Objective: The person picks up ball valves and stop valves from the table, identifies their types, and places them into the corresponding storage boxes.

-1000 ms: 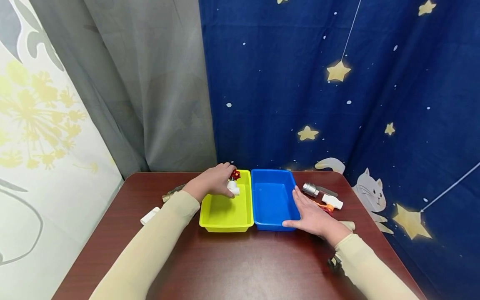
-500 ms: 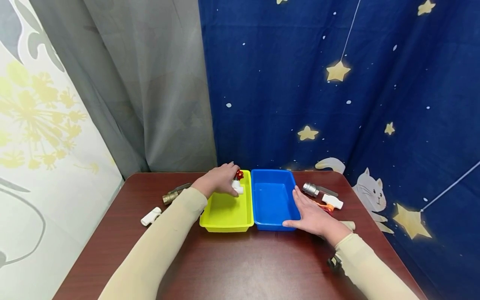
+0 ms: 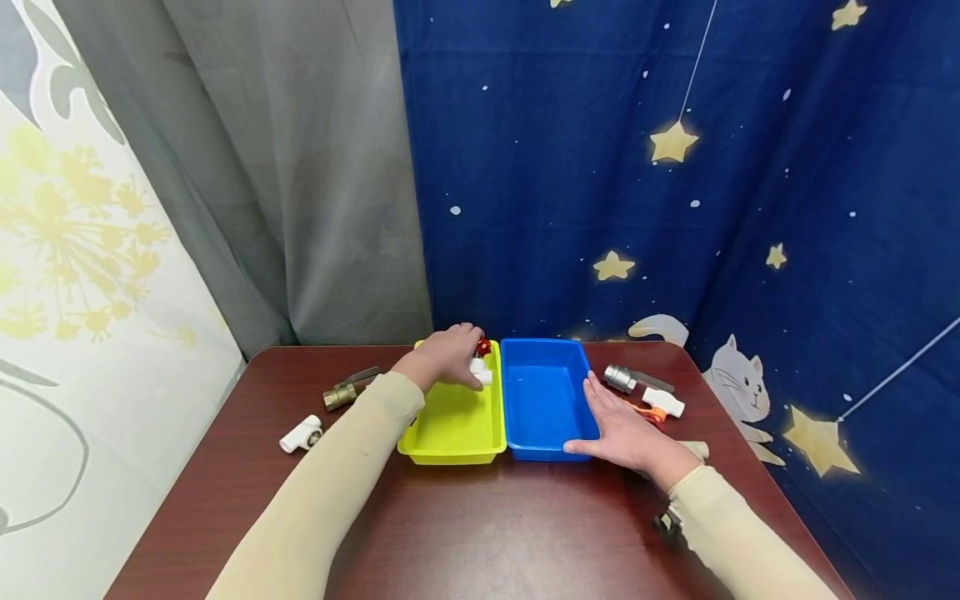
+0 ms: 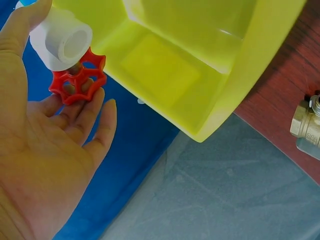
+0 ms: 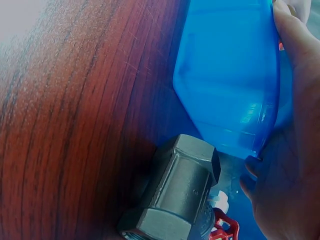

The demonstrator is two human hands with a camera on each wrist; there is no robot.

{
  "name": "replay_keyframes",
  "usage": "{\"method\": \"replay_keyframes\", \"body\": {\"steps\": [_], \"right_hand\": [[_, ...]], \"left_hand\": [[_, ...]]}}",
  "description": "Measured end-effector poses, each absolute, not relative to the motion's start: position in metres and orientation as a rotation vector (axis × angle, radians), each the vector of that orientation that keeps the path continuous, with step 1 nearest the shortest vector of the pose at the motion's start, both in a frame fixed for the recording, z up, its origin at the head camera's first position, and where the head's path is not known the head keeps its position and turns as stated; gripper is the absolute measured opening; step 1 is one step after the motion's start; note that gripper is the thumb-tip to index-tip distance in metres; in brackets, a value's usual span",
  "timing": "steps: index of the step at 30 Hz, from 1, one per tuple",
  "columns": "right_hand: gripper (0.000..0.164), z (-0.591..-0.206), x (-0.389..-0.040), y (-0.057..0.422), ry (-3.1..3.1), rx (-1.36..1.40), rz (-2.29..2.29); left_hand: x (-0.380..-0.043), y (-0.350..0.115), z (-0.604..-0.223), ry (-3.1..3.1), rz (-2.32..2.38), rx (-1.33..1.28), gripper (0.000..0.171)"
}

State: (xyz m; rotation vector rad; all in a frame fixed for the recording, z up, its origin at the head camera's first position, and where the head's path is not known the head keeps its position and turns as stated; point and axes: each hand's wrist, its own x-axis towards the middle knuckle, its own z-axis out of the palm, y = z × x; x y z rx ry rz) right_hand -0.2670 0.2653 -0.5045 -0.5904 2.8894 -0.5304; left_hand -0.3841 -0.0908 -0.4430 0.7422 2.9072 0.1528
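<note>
In the head view my left hand (image 3: 448,357) holds a white plastic valve (image 3: 482,375) with a red handwheel over the far part of the yellow bin (image 3: 450,433). The left wrist view shows its round white body (image 4: 57,42) between thumb and fingers, the fingertips at the red handwheel (image 4: 80,80). My right hand (image 3: 622,429) lies against the right side of the blue bin (image 3: 543,417), fingers straight and thumb spread toward the front rim. Beneath this hand, in the right wrist view, a dark metal valve (image 5: 175,185) lies on the table.
Left of the bins lie a brass valve (image 3: 341,396) with a lever and a white pipe fitting (image 3: 302,433). On the right are a silvery valve (image 3: 621,378), a white-and-orange valve (image 3: 663,403) and a pale cylindrical end (image 3: 697,449). Curtains hang behind the table (image 3: 465,533).
My left hand has shifted right over the yellow bin with the white valve. The brass valve and white fitting at left are less covered by the arm. My right hand has stayed in place.
</note>
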Motion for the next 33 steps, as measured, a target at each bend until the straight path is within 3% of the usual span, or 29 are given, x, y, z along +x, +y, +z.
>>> {"method": "replay_keyframes", "body": {"steps": [33], "right_hand": [[0.126, -0.507, -0.269, 0.265, 2.894, -0.592, -0.513]], "left_hand": [[-0.392, -0.077, -0.471, 2.873, 0.144, 0.594, 0.099]]}}
